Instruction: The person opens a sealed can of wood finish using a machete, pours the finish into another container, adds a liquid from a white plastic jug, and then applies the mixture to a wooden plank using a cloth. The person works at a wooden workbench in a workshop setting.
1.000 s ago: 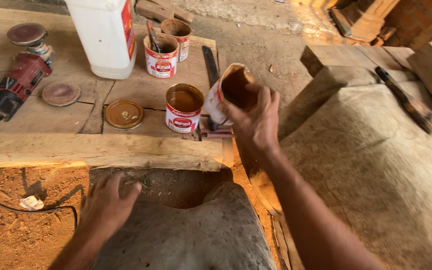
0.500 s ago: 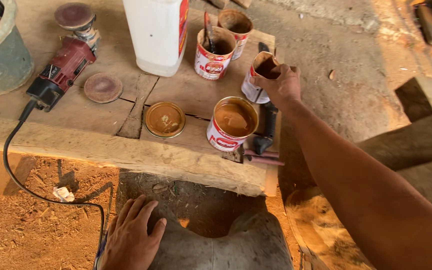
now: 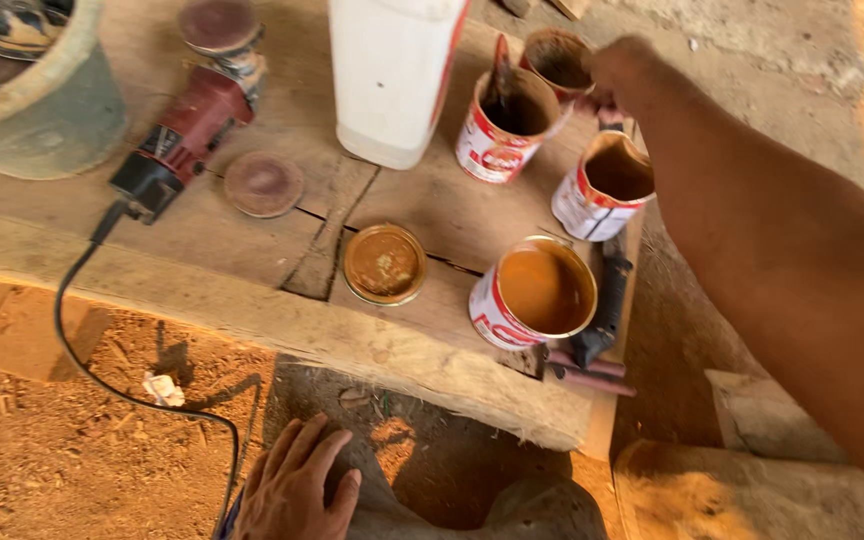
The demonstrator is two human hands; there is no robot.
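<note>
Head view showed the right hand reaching across the wooden bench, past the point where half a second before it had gripped a dented tin. That tin now stood on the boards, free of the hand, just behind the open tin of brown paste. The fingers had moved on to the rear tins, but whether they were curled or spread I could not tell. The left hand stayed low, fingers apart and flat on the grey sack. The lid lay beside the paste tin.
</note>
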